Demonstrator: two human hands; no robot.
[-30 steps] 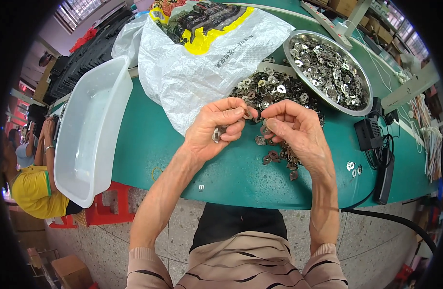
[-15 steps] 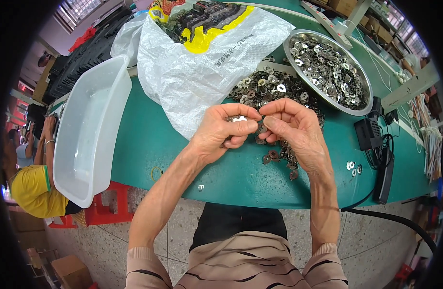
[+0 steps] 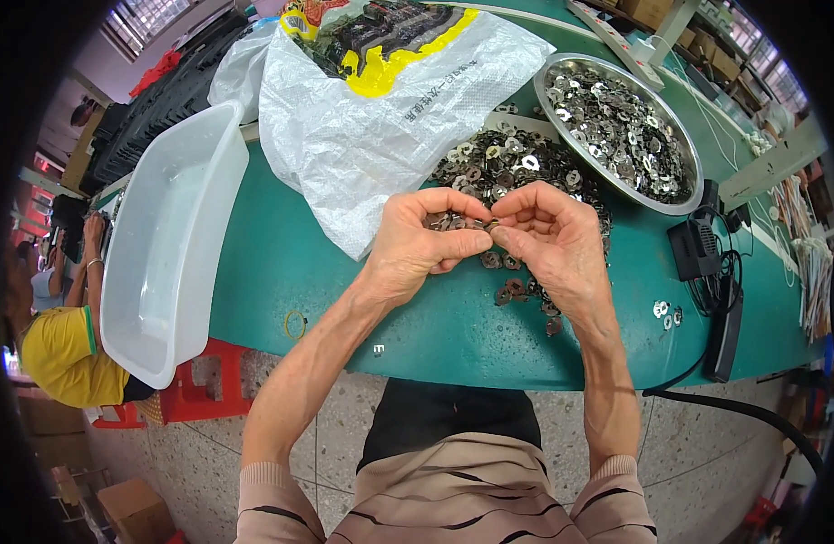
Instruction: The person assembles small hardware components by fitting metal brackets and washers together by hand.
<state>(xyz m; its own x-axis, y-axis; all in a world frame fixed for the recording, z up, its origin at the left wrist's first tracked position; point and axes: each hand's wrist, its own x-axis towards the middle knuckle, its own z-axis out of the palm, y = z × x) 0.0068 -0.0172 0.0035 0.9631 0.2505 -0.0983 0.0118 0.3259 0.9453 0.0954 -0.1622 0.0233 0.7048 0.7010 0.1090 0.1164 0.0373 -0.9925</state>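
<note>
My left hand (image 3: 408, 243) is closed around several small flat metal pieces (image 3: 447, 221), which show between its thumb and fingers. Opposite it, my right hand (image 3: 562, 238) is pinched, and the fingertips of both hands meet at a small metal piece (image 3: 492, 223) mostly covered by them. Just beyond the hands a heap of thin, shiny, ring-like metal pieces (image 3: 489, 163) lies on the green table (image 3: 417, 335). Strays from it lie below my right hand. More of the same fill a round steel basin (image 3: 688, 205) at the far right.
A white woven bag (image 3: 344, 154) lies beyond my left hand. To the left is a translucent plastic tub (image 3: 204, 263). A black adapter (image 3: 692, 251) with cables sits at right, near a few loose metal pieces (image 3: 661, 309). A person in a yellow shirt (image 3: 58, 360) works at far left.
My fingertips have shifted slightly, with both thumbs now closer together around the small piece. More of the metal pieces in my left hand show. The heap and basin look the same.
</note>
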